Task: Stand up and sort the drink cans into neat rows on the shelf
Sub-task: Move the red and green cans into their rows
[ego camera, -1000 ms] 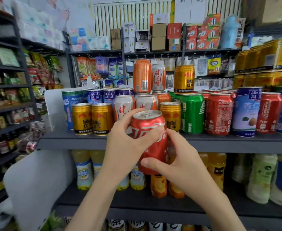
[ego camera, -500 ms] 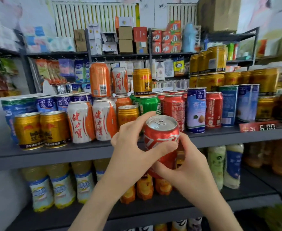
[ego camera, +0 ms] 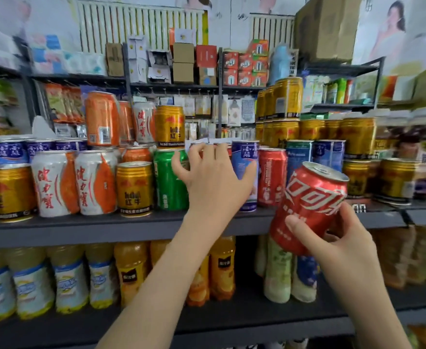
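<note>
My right hand [ego camera: 338, 245] grips a red cola can [ego camera: 310, 200] from below, tilted to the right, in front of the shelf [ego camera: 81, 229] edge. My left hand [ego camera: 214, 180] reaches up to the can row with its fingers spread. It covers a red can between the green can [ego camera: 168, 187] and a blue-and-white can [ego camera: 244, 154]; whether it touches that can is hidden. Gold cans [ego camera: 134, 187], white-and-orange cans [ego camera: 53, 185] and another red can [ego camera: 271, 177] stand upright on the shelf. A few cans are stacked on top, among them an orange can [ego camera: 102, 119].
Stacked gold cans [ego camera: 358, 137] fill the shelf's right side. Drink bottles [ego camera: 70, 280] crowd the lower shelf under my arms. Small boxes [ego camera: 183, 62] and hanging packets line the racks behind. A big cardboard box [ego camera: 330, 28] sits top right.
My left hand let go of the cola can and moved up to the shelf row. The right hand carried the can rightward and tilted it. My view swung further right.
</note>
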A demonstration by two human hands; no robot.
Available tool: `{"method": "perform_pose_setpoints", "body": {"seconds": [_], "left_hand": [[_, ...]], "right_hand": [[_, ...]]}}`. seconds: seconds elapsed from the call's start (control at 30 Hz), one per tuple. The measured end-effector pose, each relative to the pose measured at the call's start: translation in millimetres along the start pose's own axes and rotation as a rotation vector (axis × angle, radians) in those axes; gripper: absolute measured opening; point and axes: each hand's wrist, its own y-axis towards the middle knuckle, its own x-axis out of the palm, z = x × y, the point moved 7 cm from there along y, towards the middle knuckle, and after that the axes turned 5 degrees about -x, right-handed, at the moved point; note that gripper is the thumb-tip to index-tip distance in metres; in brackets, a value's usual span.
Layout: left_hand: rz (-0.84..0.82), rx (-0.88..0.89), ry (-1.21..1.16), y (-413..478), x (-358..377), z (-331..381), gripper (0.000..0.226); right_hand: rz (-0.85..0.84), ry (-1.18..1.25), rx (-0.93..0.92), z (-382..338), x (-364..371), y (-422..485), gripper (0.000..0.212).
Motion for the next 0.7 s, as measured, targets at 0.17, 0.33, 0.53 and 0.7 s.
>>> {"method": "perform_pose_setpoints", "body": {"seconds": [0.17, 0.33, 0.53, 0.7], "left_hand": [[0.165, -0.088, 0.120, 18.9, 12.5, 31.0, 0.068], [0.140, -0.156, 0.309, 24.1, 19.8, 31.6, 0.082], [0.062, -0.199, 0.246, 32.3, 31.5, 23.7, 0.068], [0.218, -0.158, 0.050, 18.8, 28.8, 26.6, 0.056]], "right_hand": [[-0.050, -0.063, -0.030, 18.2, -35.3, 28.5, 0.041], [-0.089, -0.060, -0.038, 34.9, -46.2, 37.5, 0.052], [-0.145, 0.003, -0.052, 36.7, -32.1, 45.0, 0.042], [-0.123, 0.042, -0.077, 40.0, -19.2, 48.4, 0.053]]}}
